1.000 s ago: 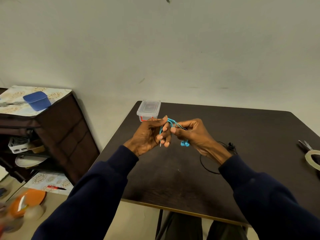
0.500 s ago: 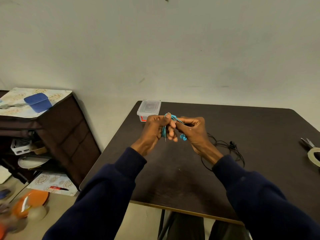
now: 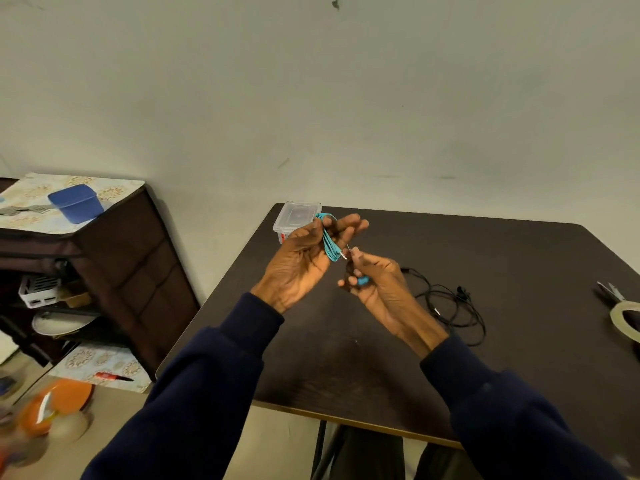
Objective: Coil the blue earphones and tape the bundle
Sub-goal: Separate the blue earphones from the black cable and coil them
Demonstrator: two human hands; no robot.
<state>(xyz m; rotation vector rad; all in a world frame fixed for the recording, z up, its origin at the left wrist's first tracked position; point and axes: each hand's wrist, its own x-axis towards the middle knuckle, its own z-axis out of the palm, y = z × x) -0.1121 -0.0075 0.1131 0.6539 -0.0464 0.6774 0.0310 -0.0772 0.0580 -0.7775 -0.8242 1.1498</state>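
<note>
A: Where are the hands, and how much room is there?

B: Both are raised over the far left part of the dark table (image 3: pixel 502 244), close to its left edge; the bare top below them runs to the near edge and to the right.

A: And the blue earphones (image 3: pixel 330 244)?

B: In the air between the hands; the cord is looped in long turns over the left hand (image 3: pixel 303 259), whose palm faces the camera, fingers loosely spread and the thumb lying against the coil; the right hand (image 3: pixel 379 291) sits lower, thumb and forefinger pinching the cord by the plug, one earbud tucked under its curled lower fingers.

A: What differs from half a second ago?

B: Then the hands were knuckle to knuckle with the cord bunched between them; now the left has turned and opened, and the right has dropped away from it.

A: Anything nearby?

B: A clear lidded box (image 3: pixel 298 216) at the far left corner, just behind the left hand; black earphones (image 3: pixel 450 308) in a loose tangle right of the right wrist; a tape roll (image 3: pixel 625 322) and scissors (image 3: pixel 611 293) at the right edge, well apart; a dark cabinet (image 3: pixel 114 271) left of the table.
</note>
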